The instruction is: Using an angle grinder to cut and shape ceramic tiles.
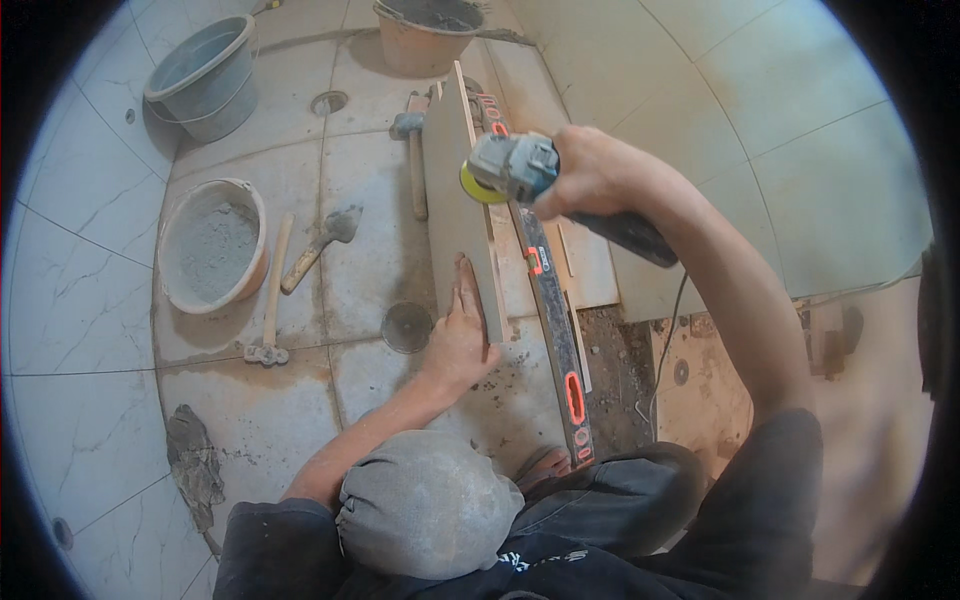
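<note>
A long grey tile (pixel 455 215) stands tilted on its edge in front of me. My left hand (pixel 462 345) holds its near end, with the fingers stretched along the grey face and the thumb by the near corner. In my right hand (pixel 590 175) is an angle grinder (pixel 515 165), gripped around its body. The yellow-green disc (pixel 480 187) of the grinder is at the tile's right-hand edge; whether it touches I cannot tell. A spirit level (pixel 548 300) with orange-red openings lies just right of the tile, below the grinder.
Left of the tile lie a mallet (pixel 416 165), a trowel (pixel 322 245) and a hammer (pixel 272 300). A tub (pixel 262 245) of grey mix stands farther left. Two buckets, one grey-blue (pixel 225 100) and one orange-brown (pixel 425 52), stand at the back. The grinder's cord (pixel 672 335) hangs at right.
</note>
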{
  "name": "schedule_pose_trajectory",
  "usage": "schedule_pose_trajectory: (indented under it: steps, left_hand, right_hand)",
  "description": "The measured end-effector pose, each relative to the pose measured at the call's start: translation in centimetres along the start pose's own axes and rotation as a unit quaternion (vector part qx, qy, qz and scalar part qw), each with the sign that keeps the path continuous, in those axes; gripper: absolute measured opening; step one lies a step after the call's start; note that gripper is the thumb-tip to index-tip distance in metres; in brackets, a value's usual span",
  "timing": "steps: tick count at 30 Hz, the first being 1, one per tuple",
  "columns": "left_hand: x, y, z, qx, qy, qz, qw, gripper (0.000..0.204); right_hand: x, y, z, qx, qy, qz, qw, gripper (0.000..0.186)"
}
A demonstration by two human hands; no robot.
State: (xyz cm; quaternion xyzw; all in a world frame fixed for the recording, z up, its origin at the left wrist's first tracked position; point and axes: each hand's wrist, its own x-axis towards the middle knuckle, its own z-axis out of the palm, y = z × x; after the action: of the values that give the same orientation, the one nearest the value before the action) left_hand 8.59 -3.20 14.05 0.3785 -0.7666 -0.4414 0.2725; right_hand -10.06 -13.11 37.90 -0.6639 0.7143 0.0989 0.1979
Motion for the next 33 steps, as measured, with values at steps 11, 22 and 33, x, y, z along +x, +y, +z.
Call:
schedule_pose_trajectory:
  steps: [11,22,33]
  left_hand:
    - [-0.4,-1.4,0.2,0.006,0.029,0.02,0.999,0.104]
    - [-0.1,-1.7,0.2,0.006,-0.008,-0.033,0.999,0.116]
    - [-0.8,-2.1,0.0,-0.019,0.069,0.07,0.995,0.102]
  right_hand:
    - [-1.2,0.7,1.5,0.049,-0.025,-0.014,0.998,0.047]
    - [-9.1,-1.9,2.8,-0.026,-0.118,-0.017,0.993,0.057]
    - [3.2,-0.1,-1.1,0.011,-0.014,0.001,1.0,0.047]
